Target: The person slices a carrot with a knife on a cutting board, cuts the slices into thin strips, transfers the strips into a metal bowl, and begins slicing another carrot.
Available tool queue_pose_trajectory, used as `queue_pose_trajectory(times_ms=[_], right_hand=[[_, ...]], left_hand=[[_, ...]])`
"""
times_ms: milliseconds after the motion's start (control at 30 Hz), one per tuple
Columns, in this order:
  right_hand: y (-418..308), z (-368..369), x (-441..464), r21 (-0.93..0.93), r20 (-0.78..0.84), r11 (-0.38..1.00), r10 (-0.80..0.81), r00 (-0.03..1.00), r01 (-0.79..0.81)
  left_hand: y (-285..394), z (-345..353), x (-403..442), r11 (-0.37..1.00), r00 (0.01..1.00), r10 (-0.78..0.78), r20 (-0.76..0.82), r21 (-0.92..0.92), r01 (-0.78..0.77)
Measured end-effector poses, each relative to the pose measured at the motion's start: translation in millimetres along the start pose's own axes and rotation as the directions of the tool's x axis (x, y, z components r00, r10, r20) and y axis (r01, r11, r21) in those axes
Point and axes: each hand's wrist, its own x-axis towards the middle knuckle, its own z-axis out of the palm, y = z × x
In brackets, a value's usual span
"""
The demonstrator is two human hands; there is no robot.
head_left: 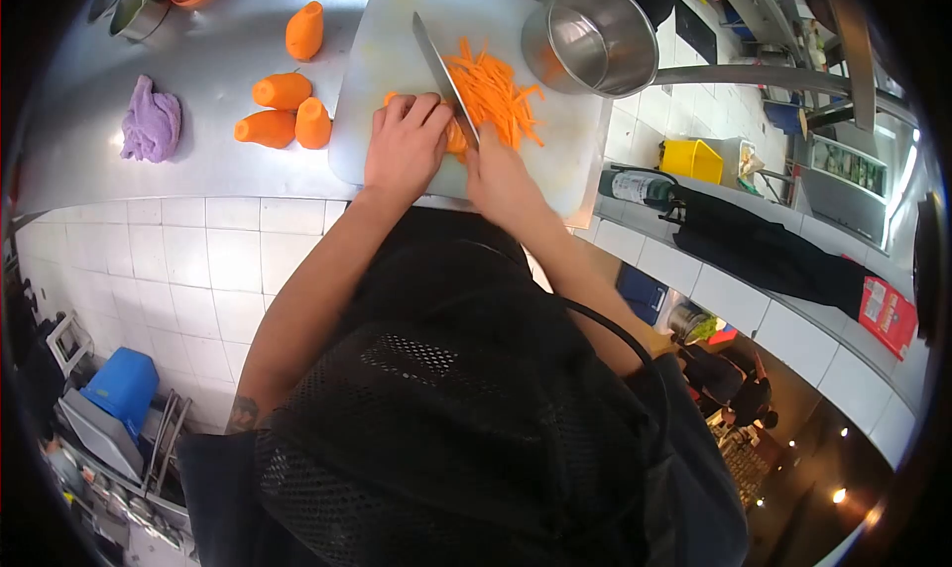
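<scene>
My right hand (pixel 504 178) grips the handle of a kitchen knife (pixel 436 66), whose long blade points away from me across the white cutting board (pixel 382 47). Beside the blade, my left hand (pixel 407 146) is closed with curled fingers over a piece of carrot (pixel 455 139), mostly hidden under the fingers. To the right of the blade lies a heap of thin carrot strips (pixel 493 91). A steel pot (pixel 592 37) stands at the board's far right corner. Several peeled carrots (pixel 283 91) rest on the steel counter left of the board.
A crumpled purple cloth (pixel 152 121) lies on the steel counter (pixel 213 166), left of the carrots. Metal containers (pixel 141 10) stand at the back left. To the right, a white tiled ledge holds a green bottle (pixel 635 185) and black cloth (pixel 764 245). Another person (pixel 749 394) is far off, lower right.
</scene>
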Motion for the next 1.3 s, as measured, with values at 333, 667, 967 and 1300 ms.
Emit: queue_pose_trajectory(times_ms=[333, 667, 967, 1300], right_hand=[[-1.3, 3.1, -11.6, -0.031, -0.011, 0.999, 0.009, 1.000, -0.009], [-9.0, -3.2, -15.9, 0.012, 0.007, 0.999, 0.048, 0.999, -0.048], [-19.2, -32.7, -25.2, 0.021, 0.154, 0.991, 0.127, 0.980, -0.132], [-36.2, -62.0, -31.4, 0.005, 0.239, 0.982, 0.181, 0.954, -0.188]], left_hand=[[-2.4, 0.3, -5.4, 0.998, 1.000, -0.021, -0.014, -0.054, 0.020], [-3.8, 2.4, -5.1, 0.998, 0.997, -0.011, -0.071, -0.070, 0.006], [-4.1, 4.6, -5.9, 0.998, 0.997, -0.024, -0.070, -0.061, 0.019], [-2.7, 3.7, -6.3, 0.996, 0.993, -0.049, -0.104, -0.081, 0.041]])
